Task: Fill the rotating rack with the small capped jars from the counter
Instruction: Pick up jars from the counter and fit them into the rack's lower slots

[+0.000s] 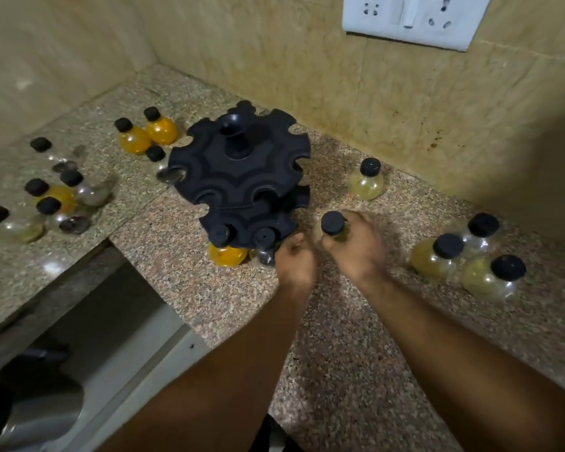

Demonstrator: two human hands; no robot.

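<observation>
While the right hand (356, 252) curls its fingers round a small capped jar (333, 225), holding it upright just off the right side of the lower tier, the black rotating rack (238, 171) stands mid-counter on the speckled granite counter (340, 370), near the corner of the tiled walls. Its upper tier shows open notches all round the rim. In the lower tier two jars hang at the front edge: an orange-filled jar (227, 251) and, just right of it, a dark-filled jar (265, 247).

The left hand (296, 262) sits against that dark-filled jar with its thumb up and fingers bent; blur keeps me from telling whether it grips the jar or only touches it.

A lone pale jar (366, 184) stands right of the rack, apart from it. Further right, three yellowish jars (437, 259) huddle together near the counter's edge of view. Left of the rack, a pair of orange jars (147, 133) stands side by side, with a clear jar (159, 159) just beside the rack's rim. A loose cluster of jars (51, 197) sits well to the left.

A white switch plate (415, 17) is fixed on the wall above.
</observation>
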